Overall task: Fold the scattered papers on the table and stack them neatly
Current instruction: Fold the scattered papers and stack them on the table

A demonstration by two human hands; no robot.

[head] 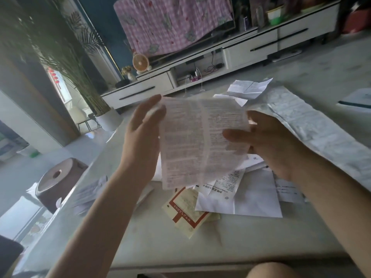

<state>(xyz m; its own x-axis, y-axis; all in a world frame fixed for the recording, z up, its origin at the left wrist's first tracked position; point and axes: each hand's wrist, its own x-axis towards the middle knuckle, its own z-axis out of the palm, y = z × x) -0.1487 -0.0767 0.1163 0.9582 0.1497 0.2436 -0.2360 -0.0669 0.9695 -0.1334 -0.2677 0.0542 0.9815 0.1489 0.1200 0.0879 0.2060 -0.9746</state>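
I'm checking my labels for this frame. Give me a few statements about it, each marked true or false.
1. The sheet is held up above the table. True.
2. The right hand has its thumb on the sheet's front. True.
3. The sheet is blank. False: it is covered in printed text.
4. The papers on the table form a neat stack. False: they lie scattered and overlapping, among them the red-bordered paper.
5. The left hand rests flat on the table. False: it is raised, fingers straight, at the sheet's left edge.
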